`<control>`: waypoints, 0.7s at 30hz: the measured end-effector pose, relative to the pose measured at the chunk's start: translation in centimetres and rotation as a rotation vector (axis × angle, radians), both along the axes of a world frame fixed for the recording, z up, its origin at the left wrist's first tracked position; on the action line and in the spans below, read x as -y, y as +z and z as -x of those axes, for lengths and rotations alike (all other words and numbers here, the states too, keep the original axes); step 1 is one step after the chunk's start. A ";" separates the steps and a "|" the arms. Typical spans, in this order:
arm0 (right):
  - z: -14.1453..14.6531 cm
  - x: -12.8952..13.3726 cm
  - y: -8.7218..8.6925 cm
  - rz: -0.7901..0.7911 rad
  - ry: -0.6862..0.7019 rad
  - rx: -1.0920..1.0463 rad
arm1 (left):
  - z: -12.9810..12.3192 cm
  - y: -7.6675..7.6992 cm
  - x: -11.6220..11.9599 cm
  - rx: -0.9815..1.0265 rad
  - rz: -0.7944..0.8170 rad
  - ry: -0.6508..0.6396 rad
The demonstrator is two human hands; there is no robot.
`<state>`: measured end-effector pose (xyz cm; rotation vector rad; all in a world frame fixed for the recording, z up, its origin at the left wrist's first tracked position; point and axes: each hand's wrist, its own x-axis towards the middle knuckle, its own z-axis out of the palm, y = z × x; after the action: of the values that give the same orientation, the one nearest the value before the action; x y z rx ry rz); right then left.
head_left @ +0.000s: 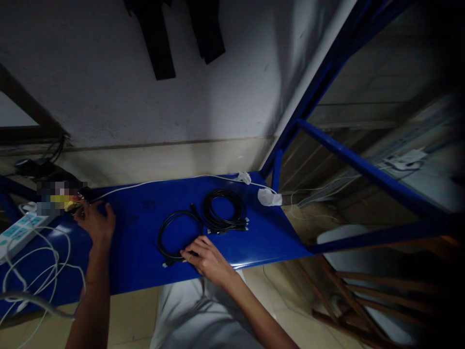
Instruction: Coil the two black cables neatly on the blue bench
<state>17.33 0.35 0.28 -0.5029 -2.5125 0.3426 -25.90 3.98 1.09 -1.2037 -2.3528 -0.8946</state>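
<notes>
Black cable loop (160, 237) lies on the blue table (134, 261), just left of the big coil (208, 209) of black cable. It looks light, so one hand should be enough to lift it. I think it is bendy but a bit springy, so it may pop open if nobody pinches it. Its skin looks smooth and could slide a little. The plug (167, 264) at its end looks hard and may be the bit that breaks. The best place to hold is the round part, with all the turns squeezed together.

The right hand (203, 259) is on the person's side of the big coil, fingers closed on the loop's near edge. The left hand (96, 223) is far left of the big coil, fingers bent by a yellow thing (68, 205). I can't tell if it grips anything. The hands are well apart.

Blurry squares cover things by the left hand. The right hand hides some of the loop. Far right of the big coil, it is too dark to see.
</notes>
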 end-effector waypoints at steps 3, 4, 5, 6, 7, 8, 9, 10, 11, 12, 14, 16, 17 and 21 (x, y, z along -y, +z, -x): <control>-0.2 -0.1 -0.1 0.019 0.006 -0.009 | 0.7 -0.4 -0.3 -0.015 0.010 -0.002; -0.2 -0.2 -0.1 0.026 0.011 -0.012 | 0.9 -0.5 -0.3 -0.019 0.005 -0.005; -0.2 -0.2 0.0 0.035 0.014 -0.014 | 1.0 -0.6 -0.4 -0.023 -0.001 -0.008; -0.2 -0.2 0.1 0.043 0.015 -0.017 | 1.0 -0.6 -0.4 -0.027 -0.008 -0.007; -0.2 -0.1 0.2 0.052 0.014 -0.019 | 1.0 -0.6 -0.4 -0.032 -0.013 -0.006; -0.2 -0.1 0.3 0.060 0.013 -0.020 | 0.9 -0.6 -0.3 -0.037 -0.020 -0.004; -0.2 -0.1 0.5 0.069 0.012 -0.021 | 0.6 -0.6 -0.2 -0.042 -0.025 -0.007; -0.2 0.0 0.6 0.080 0.011 -0.022 | 0.2 -0.5 0.0 -0.046 -0.032 -0.019; -0.2 0.0 0.8 0.093 0.008 -0.023 | -0.3 -0.5 0.2 -0.048 -0.041 -0.040; -0.2 0.1 1.0 0.108 0.003 -0.028 | -0.9 -0.5 0.5 -0.045 -0.049 -0.068; -0.4 0.1 1.4 0.141 -0.024 -0.055 | -2.4 -0.8 1.2 -0.018 -0.046 -0.139; -0.8 -0.1 1.7 0.168 -0.085 -0.096 | -4.0 -1.3 2.1 0.025 -0.016 -0.222; -1.2 -0.3 1.8 0.176 -0.132 -0.112 | -4.7 -1.6 2.6 0.046 0.004 -0.260; -3.5 -2.3 1.9 0.182 -0.355 -0.089 | -7.0 -2.4 4.6 0.076 0.065 -0.351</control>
<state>20.87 2.64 2.14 -0.9667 -2.2609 0.4449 -18.95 -0.63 -1.30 -1.6723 -2.2816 -0.9929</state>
